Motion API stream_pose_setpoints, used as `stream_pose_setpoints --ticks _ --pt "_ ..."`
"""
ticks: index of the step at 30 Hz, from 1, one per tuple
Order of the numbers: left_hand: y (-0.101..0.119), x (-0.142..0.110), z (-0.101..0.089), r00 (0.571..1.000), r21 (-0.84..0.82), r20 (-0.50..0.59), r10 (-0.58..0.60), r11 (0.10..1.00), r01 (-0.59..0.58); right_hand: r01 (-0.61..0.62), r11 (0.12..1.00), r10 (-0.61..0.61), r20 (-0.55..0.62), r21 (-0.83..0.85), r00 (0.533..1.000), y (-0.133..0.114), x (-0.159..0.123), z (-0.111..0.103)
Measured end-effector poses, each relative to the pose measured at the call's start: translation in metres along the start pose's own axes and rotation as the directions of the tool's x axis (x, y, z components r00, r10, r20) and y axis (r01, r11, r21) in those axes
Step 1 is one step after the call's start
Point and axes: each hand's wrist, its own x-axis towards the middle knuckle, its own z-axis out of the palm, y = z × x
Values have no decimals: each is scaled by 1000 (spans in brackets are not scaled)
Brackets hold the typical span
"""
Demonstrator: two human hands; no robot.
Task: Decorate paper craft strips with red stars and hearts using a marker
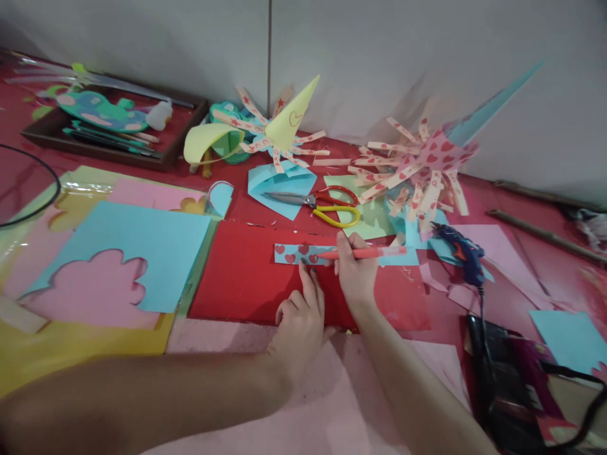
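A narrow light-blue paper strip (296, 254) lies across a red board (246, 284), with several red hearts drawn on its left part. My right hand (355, 272) is closed around a red marker (379, 252), its tip touching the strip at the rightmost heart. The strip's middle passes behind that hand, and a plain blue end shows on its right. My left hand (303, 313) rests on the board, fingers stretched forward, with fingertips at the strip's lower edge. It holds nothing.
Scissors (313, 201) with red and yellow handles lie behind the board. Cone-topped paper crafts (291, 123) stand at the wall. A glue gun (465, 253) with a cord lies right, above a black wallet (493, 379). Cut papers (175, 234) and a tool tray (165, 158) are left.
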Motion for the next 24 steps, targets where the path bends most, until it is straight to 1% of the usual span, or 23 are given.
stream_pose_setpoints --ticks 8,12,16,20,24 --pt "0 0 2 1000 37 -19 9 999 -8 -15 1000 15 0 10 1000 2 0 -1" --pt "1 1 3 1000 12 -16 4 1000 -4 -21 999 21 14 32 1000 2 0 -1" --pt "0 1 3 1000 -6 -26 0 1000 -1 -35 998 35 1 49 999 2 0 0" --pt "-1 1 2 1000 -38 -12 -2 999 2 -29 998 28 14 62 999 1 0 1" --pt "-1 1 1 1000 -61 -6 -8 998 8 -29 993 27 22 114 999 3 0 0"
